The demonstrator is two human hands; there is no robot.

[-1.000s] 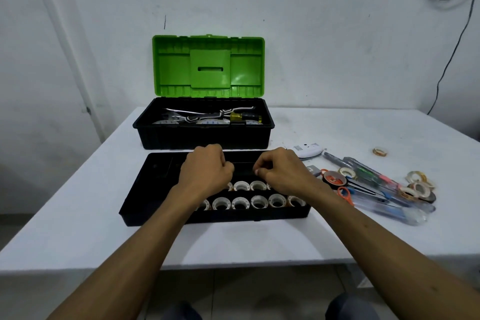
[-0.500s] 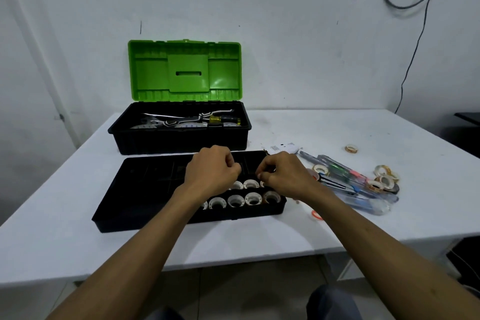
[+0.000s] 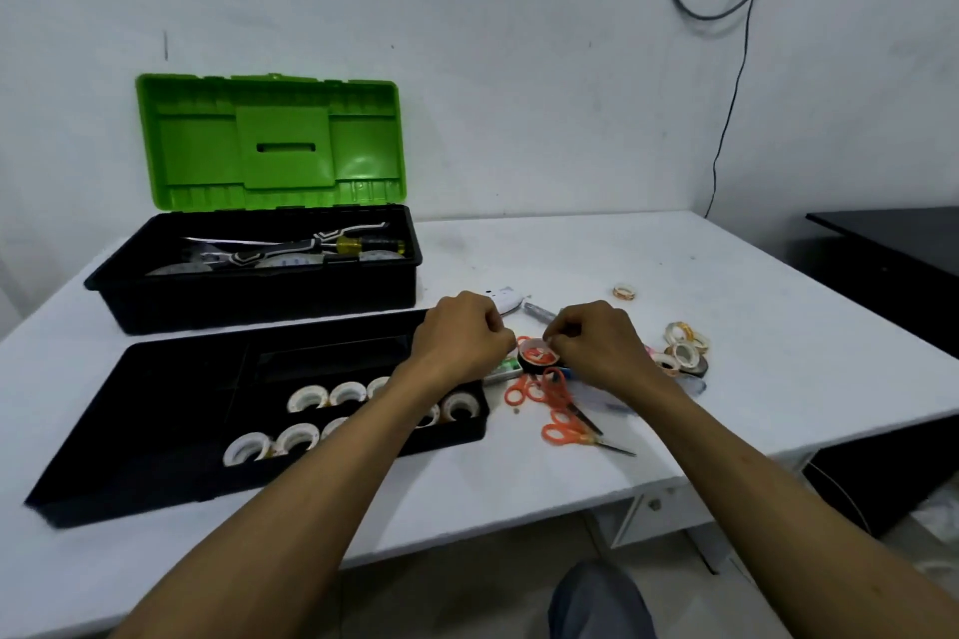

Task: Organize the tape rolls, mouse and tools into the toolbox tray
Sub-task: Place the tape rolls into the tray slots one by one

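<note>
The black toolbox tray (image 3: 155, 483) lies at the front left and holds several white tape rolls (image 3: 309, 400) in two rows. My left hand (image 3: 462, 332) hovers over the tray's right end with its fingers curled shut. My right hand (image 3: 597, 348) is just to the right, fingertips pinched at the far rim of a black tape roll (image 3: 537, 359) that rests on the table between both hands. Orange scissors (image 3: 555, 394) lie below that roll. The white mouse (image 3: 506, 298) peeks out behind my left hand. More loose tape rolls (image 3: 685, 350) lie to the right.
The open toolbox, with its green lid (image 3: 270, 140) up and tools in the black base (image 3: 259, 296), stands behind the tray. A small tape roll (image 3: 624, 292) lies alone farther back. A dark table (image 3: 892, 244) stands at the right, and cables hang on the wall.
Both hands have moved right, from above the tape rolls in the tray to the black tape roll on the table. The view has turned right with them.
</note>
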